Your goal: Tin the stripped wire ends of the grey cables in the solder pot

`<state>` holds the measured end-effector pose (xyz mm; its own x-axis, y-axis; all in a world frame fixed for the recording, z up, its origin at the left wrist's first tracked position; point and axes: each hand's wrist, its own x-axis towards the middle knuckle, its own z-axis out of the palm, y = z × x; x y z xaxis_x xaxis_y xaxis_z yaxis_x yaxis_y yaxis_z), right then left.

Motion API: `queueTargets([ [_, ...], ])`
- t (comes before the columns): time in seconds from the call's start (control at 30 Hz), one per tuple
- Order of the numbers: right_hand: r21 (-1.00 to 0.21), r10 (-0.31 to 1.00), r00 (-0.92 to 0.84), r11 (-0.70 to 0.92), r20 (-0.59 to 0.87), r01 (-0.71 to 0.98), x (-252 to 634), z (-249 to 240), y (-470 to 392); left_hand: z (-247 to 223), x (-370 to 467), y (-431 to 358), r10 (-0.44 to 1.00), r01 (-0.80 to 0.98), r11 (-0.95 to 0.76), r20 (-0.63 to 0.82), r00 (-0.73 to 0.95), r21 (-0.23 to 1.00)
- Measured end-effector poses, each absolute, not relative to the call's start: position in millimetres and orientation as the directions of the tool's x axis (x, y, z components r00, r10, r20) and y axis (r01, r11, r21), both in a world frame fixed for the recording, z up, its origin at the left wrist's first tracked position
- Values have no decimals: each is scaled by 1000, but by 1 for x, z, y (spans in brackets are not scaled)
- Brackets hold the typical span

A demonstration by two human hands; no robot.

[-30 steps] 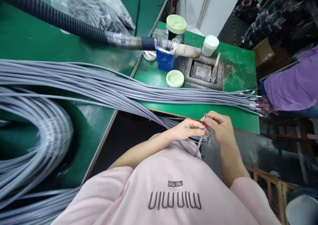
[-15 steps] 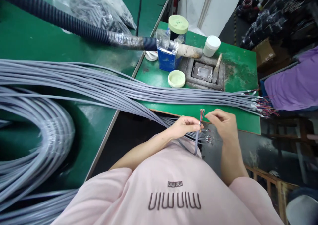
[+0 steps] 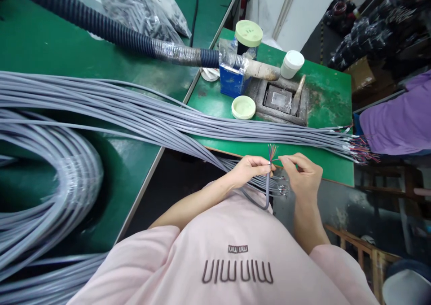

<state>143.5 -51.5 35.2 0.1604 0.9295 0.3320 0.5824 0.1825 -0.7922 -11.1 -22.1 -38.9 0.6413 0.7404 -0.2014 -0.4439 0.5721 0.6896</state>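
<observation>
My left hand [image 3: 252,168] is closed around the end of a grey cable [image 3: 267,190], just below where its jacket stops. Thin coloured wires [image 3: 272,151] fan upward out of that end. My right hand [image 3: 303,172] pinches one thin wire, greenish as far as I can tell, and pulls it out sideways from the others. The rest of the held cable loops down against my shirt. Under my left hand, more stripped cable ends [image 3: 282,188] hang beside the table edge.
A thick bundle of grey cables [image 3: 235,128] crosses the green table [image 3: 330,98]. Behind it are a solder pot [image 3: 281,99], a pale green lid [image 3: 243,107], a white jar [image 3: 292,64] and a ribbed hose [image 3: 128,38]. A coworker's purple sleeve [image 3: 397,114] shows at right.
My right hand has closed on a single wire and draws it aside; before, it was beside the wires. The wires are more spread. My left hand keeps its hold.
</observation>
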Motion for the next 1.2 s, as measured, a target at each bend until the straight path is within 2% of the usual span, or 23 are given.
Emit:
queueTargets([
  [0.1,-775,911,125,255,394,578,150,29,-54,-40,-13,-19,745,-475,594,-223,628,649],
  [0.17,-719,883,32,360,469,595,153,25,-55,-39,-15,-17,748,-502,608,-233,621,615],
  [0.27,-549,811,-205,534,548,643,155,18,-55,-35,-17,-13,753,-542,616,-224,619,571],
  [0.33,-431,758,-353,618,549,657,153,13,-53,-31,-17,-11,766,-577,609,-217,605,544],
  [0.43,-330,697,-465,689,546,645,149,7,-46,-24,-18,-8,790,-606,588,-222,571,536],
  [0.53,-315,672,-429,696,604,646,149,11,-32,-11,-30,-4,846,-545,473,-185,499,692],
  [0.6,-311,656,-353,676,667,668,151,20,-16,4,-44,-3,905,-444,294,-98,413,846],
  [0.67,-321,650,-267,639,712,699,153,32,4,20,-61,-4,947,-342,51,63,315,938],
  [0.77,-374,694,-171,560,699,740,151,51,41,39,-77,-8,805,-309,-243,369,465,919],
  [0.87,-404,745,-154,509,649,760,141,63,77,42,-80,-6,733,-229,-445,499,462,866],
  [0.93,-408,776,-181,497,605,766,131,67,97,35,-79,-1,751,-115,-497,493,439,860],
  [1.0,-402,798,-223,497,559,769,120,68,113,27,-79,4,730,-47,-487,436,526,872],
  [1.1,-379,805,-277,513,525,770,106,66,129,20,-81,8,680,-22,-407,319,660,913],
  [1.2,-365,806,-306,522,506,771,97,60,137,20,-84,7,724,-53,-284,250,642,957],
])
